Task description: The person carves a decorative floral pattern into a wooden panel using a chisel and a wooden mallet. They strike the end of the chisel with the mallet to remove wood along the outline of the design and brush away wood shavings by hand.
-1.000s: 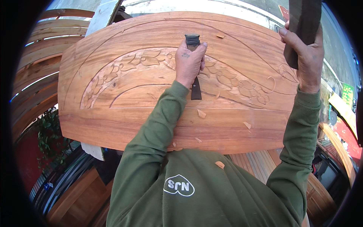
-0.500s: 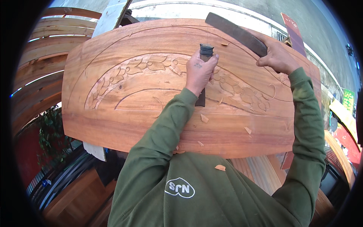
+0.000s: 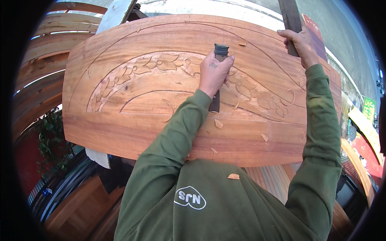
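A broad reddish-brown wooden panel (image 3: 225,146) lies before me, carved with an arched band of leaves and flowers (image 3: 161,64). Over the middle of this carving, my left hand (image 3: 214,74) is closed around a chisel (image 3: 214,105). Dark wrapping (image 3: 221,50) covers the chisel's upper end, and its dark flat lower part shows below my fist; where its edge meets the wood I cannot tell. My right hand (image 3: 301,46), raised at the panel's far right, grips a long dark wooden mallet (image 3: 290,18) that points away from me, its top cut off by the frame.
Wood chips (image 3: 218,123) and a curled shaving (image 3: 288,97) are scattered over the panel. One chip (image 3: 233,176) rests on my green sweatshirt. A slatted wooden stack (image 3: 60,40) stands at left. Planks (image 3: 358,160) lean at right, and a pale support (image 3: 114,16) juts past the panel's far edge.
My right hand has lifted the mallet up and away, turning it from slanting over the panel to nearly upright in view. My left hand stays on the chisel in nearly the same place.
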Available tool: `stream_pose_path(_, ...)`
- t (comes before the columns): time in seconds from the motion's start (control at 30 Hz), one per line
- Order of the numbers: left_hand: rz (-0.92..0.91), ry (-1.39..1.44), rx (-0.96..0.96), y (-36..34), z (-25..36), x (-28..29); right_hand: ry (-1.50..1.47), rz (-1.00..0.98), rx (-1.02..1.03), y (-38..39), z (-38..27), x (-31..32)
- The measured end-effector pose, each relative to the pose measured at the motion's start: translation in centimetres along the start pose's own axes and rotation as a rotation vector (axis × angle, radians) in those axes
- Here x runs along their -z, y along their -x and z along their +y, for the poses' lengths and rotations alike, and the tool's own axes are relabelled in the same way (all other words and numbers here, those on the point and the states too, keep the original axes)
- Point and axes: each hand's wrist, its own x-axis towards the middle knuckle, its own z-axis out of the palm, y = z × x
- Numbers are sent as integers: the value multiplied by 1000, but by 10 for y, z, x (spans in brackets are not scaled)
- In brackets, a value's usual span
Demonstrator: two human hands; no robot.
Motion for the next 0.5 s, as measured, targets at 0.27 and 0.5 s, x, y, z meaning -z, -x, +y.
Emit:
stream_pose_path(0.27, 16, 59, -21, 3, -10, 6, 436, -576, 416, 3, 31, -10)
stream_pose_path(0.5, 33, 42, -3, 6, -11, 10, 287, -649, 44, 50, -14, -46)
